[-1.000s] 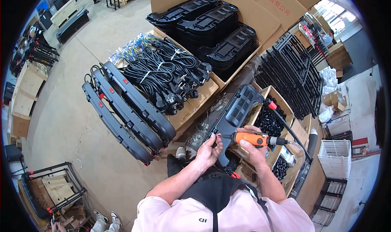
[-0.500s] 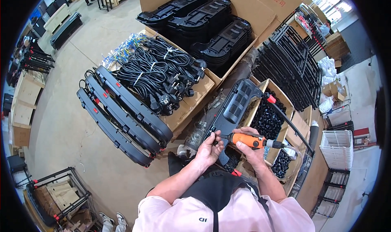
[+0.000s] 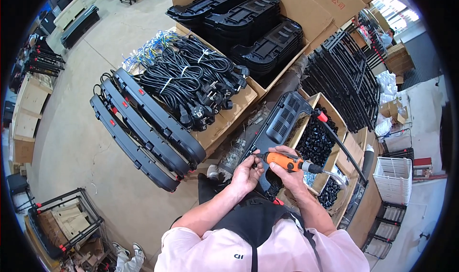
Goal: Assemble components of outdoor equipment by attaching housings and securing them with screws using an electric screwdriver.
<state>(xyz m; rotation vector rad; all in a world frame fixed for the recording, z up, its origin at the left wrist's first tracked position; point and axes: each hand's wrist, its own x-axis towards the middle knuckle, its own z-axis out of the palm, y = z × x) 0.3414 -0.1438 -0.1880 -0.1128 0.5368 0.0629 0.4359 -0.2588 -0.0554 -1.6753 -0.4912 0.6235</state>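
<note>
My right hand (image 3: 292,176) is wrapped round an orange power screwdriver (image 3: 285,161), which has a dark rear end and a clear hose (image 3: 337,178) trailing from it. Its tip points left, meeting the fingers of my left hand (image 3: 246,175). Those fingers are pinched together at the tip; whatever small piece they hold is too hidden to name. Beneath both hands lies a long black plastic housing (image 3: 282,121) with vent slots, joined to a black tube frame (image 3: 345,147) with red corner pieces.
Beyond the housing, wooden bins hold small black parts (image 3: 316,138). Bundled black power cables (image 3: 184,78) lie on a carton to the left, beside three long black housings (image 3: 143,121). Stacked black covers (image 3: 267,47) fill a large cardboard box (image 3: 313,21). Black frames (image 3: 342,81) lean at right.
The screwdriver and my right hand have shifted slightly left, toward my left hand. My left hand keeps its pinch at the tip. The whole view has turned a little.
</note>
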